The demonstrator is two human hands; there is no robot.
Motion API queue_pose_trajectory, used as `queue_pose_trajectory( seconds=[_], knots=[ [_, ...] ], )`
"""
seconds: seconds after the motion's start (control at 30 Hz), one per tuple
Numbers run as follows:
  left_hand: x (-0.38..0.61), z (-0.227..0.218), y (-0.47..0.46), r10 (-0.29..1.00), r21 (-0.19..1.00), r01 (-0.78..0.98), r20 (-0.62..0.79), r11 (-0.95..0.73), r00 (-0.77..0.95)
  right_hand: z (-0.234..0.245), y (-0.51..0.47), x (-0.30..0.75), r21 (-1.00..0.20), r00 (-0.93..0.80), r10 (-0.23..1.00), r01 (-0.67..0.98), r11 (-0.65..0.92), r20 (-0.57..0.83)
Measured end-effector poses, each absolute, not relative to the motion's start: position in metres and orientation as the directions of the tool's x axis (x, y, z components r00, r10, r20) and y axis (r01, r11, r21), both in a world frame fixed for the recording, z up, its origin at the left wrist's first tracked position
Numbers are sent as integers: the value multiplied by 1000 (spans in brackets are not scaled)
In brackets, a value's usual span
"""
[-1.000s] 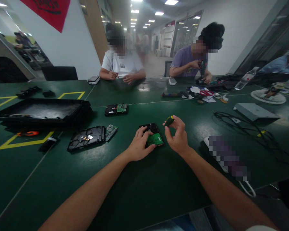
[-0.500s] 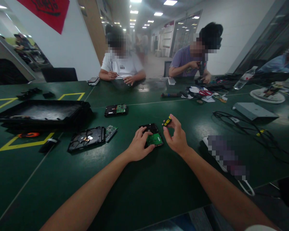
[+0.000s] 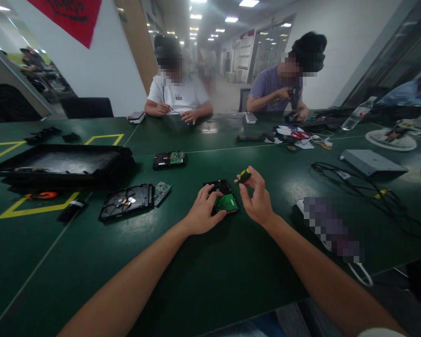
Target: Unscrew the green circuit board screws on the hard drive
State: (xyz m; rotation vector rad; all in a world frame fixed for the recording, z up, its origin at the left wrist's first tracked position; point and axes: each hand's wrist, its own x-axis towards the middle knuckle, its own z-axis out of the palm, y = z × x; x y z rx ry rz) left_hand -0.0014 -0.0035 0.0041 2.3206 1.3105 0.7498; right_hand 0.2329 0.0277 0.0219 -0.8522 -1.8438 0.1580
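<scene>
A hard drive (image 3: 228, 203) lies on the green table with its green circuit board facing up. My left hand (image 3: 204, 210) is laid over the drive's left part, thumb along the near edge and fingers across the top, holding it; the fingers hide some of it. Just right of the drive, my right hand (image 3: 257, 196) is raised, pinching a screwdriver (image 3: 244, 176) by its short yellow-and-black handle. The screwdriver's shaft can hardly be made out, and its tip does not visibly touch the drive.
To the left lie another hard drive (image 3: 127, 202), a loose circuit board (image 3: 162, 193), a third drive (image 3: 169, 159) and a black tray (image 3: 61, 161). On the right are a blurred-out pouch-like item (image 3: 331, 229), black cables (image 3: 365, 185) and a grey metal box (image 3: 372, 163). Two people sit opposite.
The screwdriver handle has turned slightly between my right fingers, its yellow markings showing differently. My left hand and the drive have stayed in place.
</scene>
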Motion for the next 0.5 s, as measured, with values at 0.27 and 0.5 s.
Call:
queue_pose_trajectory(
  seconds=[0.27, 0.5],
  knots=[
    [-2, 7, -4, 860, 537, 674, 264, -507, 436, 21, 28, 232, -397, -152, 553, 545, 738, 819],
    [-2, 7, -5, 863, 544, 674, 257, -501, 434, 21, 28, 231, -400, -185, 560, 525, 751, 808]
  ],
)
